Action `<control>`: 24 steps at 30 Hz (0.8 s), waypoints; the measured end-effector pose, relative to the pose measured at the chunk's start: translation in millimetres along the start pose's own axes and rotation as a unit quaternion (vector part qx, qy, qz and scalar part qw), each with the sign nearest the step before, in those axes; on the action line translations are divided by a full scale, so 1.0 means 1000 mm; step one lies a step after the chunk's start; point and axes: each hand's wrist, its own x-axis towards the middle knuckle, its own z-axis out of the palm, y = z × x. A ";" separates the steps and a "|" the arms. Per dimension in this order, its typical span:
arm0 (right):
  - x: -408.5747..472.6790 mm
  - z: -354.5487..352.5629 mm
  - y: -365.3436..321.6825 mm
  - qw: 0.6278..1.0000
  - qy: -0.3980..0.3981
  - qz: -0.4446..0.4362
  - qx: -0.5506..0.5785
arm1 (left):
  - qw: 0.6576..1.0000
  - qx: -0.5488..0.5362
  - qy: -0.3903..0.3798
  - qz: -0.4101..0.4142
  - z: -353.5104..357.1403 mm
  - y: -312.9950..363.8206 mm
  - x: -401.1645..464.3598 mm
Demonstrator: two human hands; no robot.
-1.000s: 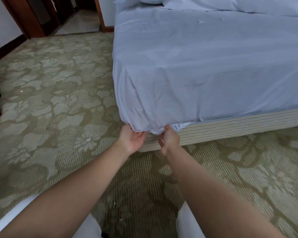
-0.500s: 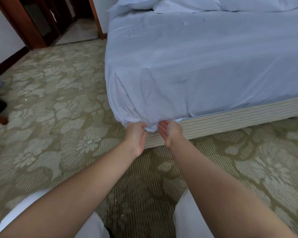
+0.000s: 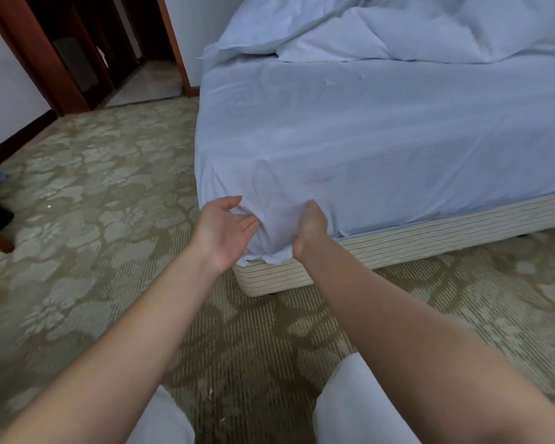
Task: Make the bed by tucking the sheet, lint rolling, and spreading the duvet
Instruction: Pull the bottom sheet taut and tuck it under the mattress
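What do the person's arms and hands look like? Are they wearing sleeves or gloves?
Both arms are bare from wrist to where the picture ends: no sleeves show. The left hand and right hand wear no gloves, and no rings, watch or bracelets show. Below the arms, the knees are covered in white trousers.

carpeted bedroom: bed [image 3: 398, 139], doorway [image 3: 141, 52]

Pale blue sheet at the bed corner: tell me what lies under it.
Below the pale blue sheet, only the striped beige bed base shows. The mattress is fully covered, and the right hand bunches the loose corner.
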 end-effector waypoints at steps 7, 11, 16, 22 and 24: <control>-0.026 0.011 -0.059 0.908 0.165 -0.207 -0.326 | 0.620 0.617 0.166 0.455 0.004 0.018 0.030; -0.025 0.002 -0.074 0.739 0.181 -0.412 -0.501 | 0.547 0.687 0.067 0.473 0.019 0.033 0.048; 0.005 0.003 -0.103 0.606 0.156 -0.427 -0.653 | 0.469 0.821 0.035 0.323 0.051 0.051 0.076; 0.040 0.011 -0.152 0.592 0.208 -0.387 -0.675 | 0.438 0.863 -0.024 0.250 0.098 0.060 0.107; 0.052 0.007 -0.172 0.583 0.212 -0.372 -0.690 | 0.434 0.864 -0.035 0.253 0.114 0.056 0.119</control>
